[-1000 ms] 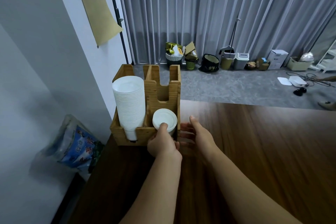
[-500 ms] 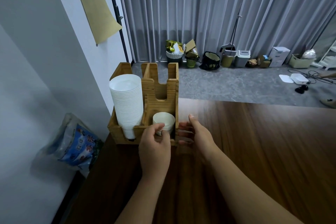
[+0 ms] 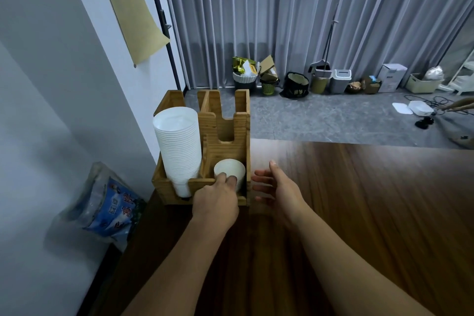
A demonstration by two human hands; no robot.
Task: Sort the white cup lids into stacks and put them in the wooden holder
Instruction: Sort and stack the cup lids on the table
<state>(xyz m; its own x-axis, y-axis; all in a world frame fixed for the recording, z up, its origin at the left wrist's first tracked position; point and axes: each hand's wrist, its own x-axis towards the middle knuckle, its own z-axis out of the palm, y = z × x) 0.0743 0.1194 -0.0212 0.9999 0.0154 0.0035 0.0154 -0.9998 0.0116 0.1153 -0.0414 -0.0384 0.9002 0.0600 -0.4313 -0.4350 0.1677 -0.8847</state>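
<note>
On the dark wooden table, we seat the short stack of round white lids in the slotted wooden holder; left hand fingertips curl on its near rim, right hand loosely spread beside, empty. Next, we judge: release cleanly.

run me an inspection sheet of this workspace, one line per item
surface: dark wooden table, bare where visible
job's things: wooden holder at the table's far left corner; tall stack of large lids in its left slot; short stack of small lids in its front right slot
clutter: nothing seen on the table
grip: left hand fingers on the small lids' front edge; right hand open beside the holder, apart from it
cables: black cords on the floor, far right
surroundings: grey curtain, bins along it, blue bag left of the table
</note>
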